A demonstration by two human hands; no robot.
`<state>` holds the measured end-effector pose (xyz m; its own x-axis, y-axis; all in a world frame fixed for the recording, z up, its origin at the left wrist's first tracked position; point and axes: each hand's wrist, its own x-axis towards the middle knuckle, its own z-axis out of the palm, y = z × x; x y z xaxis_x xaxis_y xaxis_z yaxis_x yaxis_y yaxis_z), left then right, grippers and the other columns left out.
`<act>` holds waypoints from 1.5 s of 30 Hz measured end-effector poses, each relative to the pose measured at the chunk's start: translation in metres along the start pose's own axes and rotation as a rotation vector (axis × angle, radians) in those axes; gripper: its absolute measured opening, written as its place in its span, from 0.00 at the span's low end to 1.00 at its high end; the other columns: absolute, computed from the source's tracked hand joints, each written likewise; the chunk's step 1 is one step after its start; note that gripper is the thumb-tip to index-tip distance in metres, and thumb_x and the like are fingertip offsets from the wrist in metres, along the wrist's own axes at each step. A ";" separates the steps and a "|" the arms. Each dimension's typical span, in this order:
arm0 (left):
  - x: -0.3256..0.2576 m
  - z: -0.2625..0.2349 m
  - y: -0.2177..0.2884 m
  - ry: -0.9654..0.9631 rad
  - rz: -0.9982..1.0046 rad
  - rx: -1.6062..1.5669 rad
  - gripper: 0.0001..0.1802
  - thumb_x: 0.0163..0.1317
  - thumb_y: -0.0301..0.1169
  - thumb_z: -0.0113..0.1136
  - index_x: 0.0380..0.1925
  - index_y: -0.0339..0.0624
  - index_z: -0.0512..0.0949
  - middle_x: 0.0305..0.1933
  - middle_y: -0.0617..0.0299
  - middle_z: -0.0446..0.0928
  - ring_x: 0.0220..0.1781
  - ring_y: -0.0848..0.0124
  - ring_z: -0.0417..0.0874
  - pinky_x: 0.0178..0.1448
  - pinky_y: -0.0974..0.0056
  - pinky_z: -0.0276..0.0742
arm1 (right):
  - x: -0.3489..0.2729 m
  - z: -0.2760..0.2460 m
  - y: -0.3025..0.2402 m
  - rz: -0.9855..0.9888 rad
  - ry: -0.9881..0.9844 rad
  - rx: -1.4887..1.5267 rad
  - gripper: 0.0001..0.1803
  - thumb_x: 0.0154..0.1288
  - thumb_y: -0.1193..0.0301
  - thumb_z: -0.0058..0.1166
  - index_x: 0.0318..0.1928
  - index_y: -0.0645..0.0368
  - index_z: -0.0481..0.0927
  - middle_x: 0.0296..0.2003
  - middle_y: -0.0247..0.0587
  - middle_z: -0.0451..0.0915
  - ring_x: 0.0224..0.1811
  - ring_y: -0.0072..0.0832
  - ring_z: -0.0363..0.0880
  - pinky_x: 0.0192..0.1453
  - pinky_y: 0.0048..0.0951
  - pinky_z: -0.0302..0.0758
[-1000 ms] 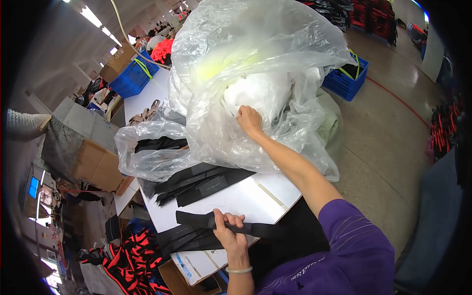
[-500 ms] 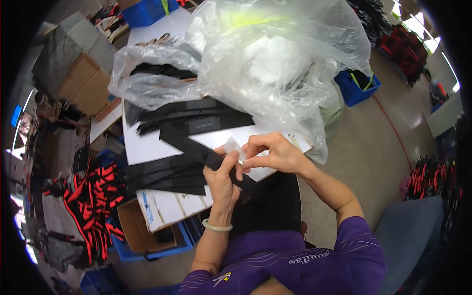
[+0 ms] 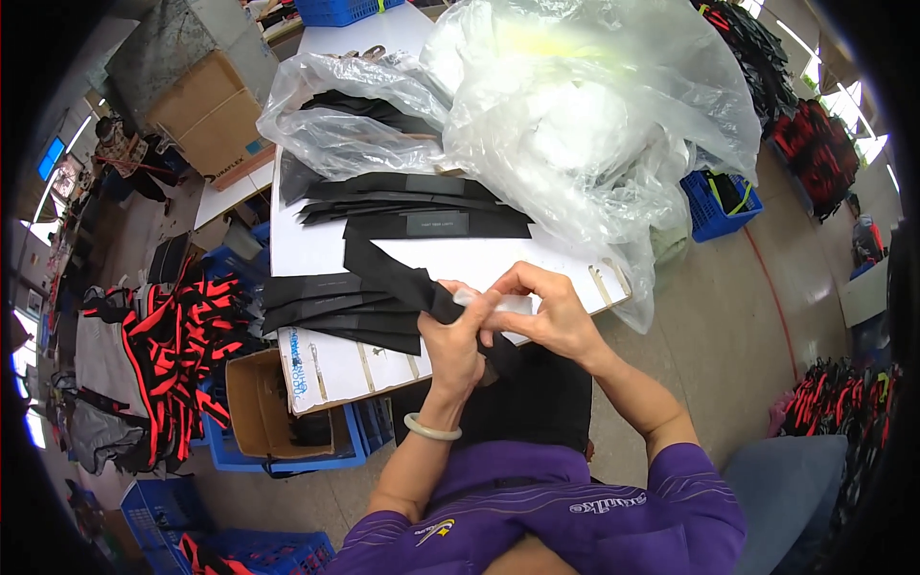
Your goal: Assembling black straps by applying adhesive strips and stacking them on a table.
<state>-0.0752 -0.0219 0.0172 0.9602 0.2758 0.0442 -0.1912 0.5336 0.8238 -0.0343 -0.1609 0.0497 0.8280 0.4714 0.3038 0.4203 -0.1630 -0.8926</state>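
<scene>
Here clear plastic bag point(image 3: 355, 125) holds black strips point(image 3: 369, 107), hands pinching another strip point(image 3: 393, 273)

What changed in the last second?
The right hand left the plastic bag and came back to the left hand; both now hold a black strap and a small clear piece. The strap piles and table stayed put.

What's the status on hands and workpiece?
Left hand gripping long black fabric strap. Right hand pinching small clear plastic piece against it. Nothing between them.
</scene>
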 end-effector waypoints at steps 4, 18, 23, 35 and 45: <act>0.015 -0.007 0.014 0.154 -0.117 -0.355 0.13 0.66 0.36 0.59 0.26 0.43 0.70 0.21 0.67 0.66 0.13 0.77 0.63 0.21 0.69 0.67 | 0.005 -0.001 -0.006 -0.059 0.090 -0.052 0.05 0.57 0.77 0.63 0.32 0.66 0.82 0.27 0.39 0.81 0.30 0.22 0.78 0.37 0.23 0.73; 0.032 -0.024 0.032 0.184 -0.346 -0.716 0.23 0.62 0.52 0.61 0.20 0.46 0.72 0.18 0.67 0.65 0.14 0.76 0.62 0.27 0.69 0.65 | -0.008 0.013 -0.009 -0.476 0.073 -0.470 0.10 0.46 0.73 0.64 0.23 0.59 0.73 0.21 0.38 0.73 0.23 0.33 0.74 0.24 0.34 0.69; 0.025 -0.012 0.020 0.111 -0.244 -0.616 0.21 0.64 0.50 0.59 0.19 0.49 0.71 0.18 0.68 0.66 0.14 0.76 0.61 0.28 0.67 0.66 | -0.011 0.028 -0.012 -0.427 0.104 -0.538 0.10 0.47 0.73 0.63 0.24 0.59 0.73 0.21 0.37 0.73 0.24 0.33 0.75 0.25 0.33 0.70; 0.029 -0.022 0.019 0.180 -0.291 -0.675 0.22 0.64 0.51 0.59 0.21 0.49 0.68 0.18 0.68 0.62 0.14 0.76 0.58 0.26 0.68 0.62 | -0.013 0.019 -0.017 -0.488 -0.031 -0.478 0.10 0.50 0.78 0.67 0.30 0.64 0.77 0.33 0.43 0.78 0.26 0.31 0.78 0.28 0.29 0.75; 0.026 -0.025 0.028 0.124 -0.300 -0.756 0.23 0.64 0.51 0.58 0.18 0.49 0.71 0.17 0.68 0.65 0.13 0.77 0.60 0.25 0.69 0.64 | -0.007 0.041 -0.012 -0.372 0.068 -0.291 0.08 0.46 0.76 0.68 0.29 0.60 0.82 0.28 0.39 0.75 0.28 0.32 0.76 0.28 0.30 0.73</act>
<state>-0.0610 0.0200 0.0274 0.9712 0.0988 -0.2166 -0.0584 0.9809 0.1855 -0.0603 -0.1263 0.0443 0.6201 0.4873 0.6148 0.7712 -0.2348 -0.5917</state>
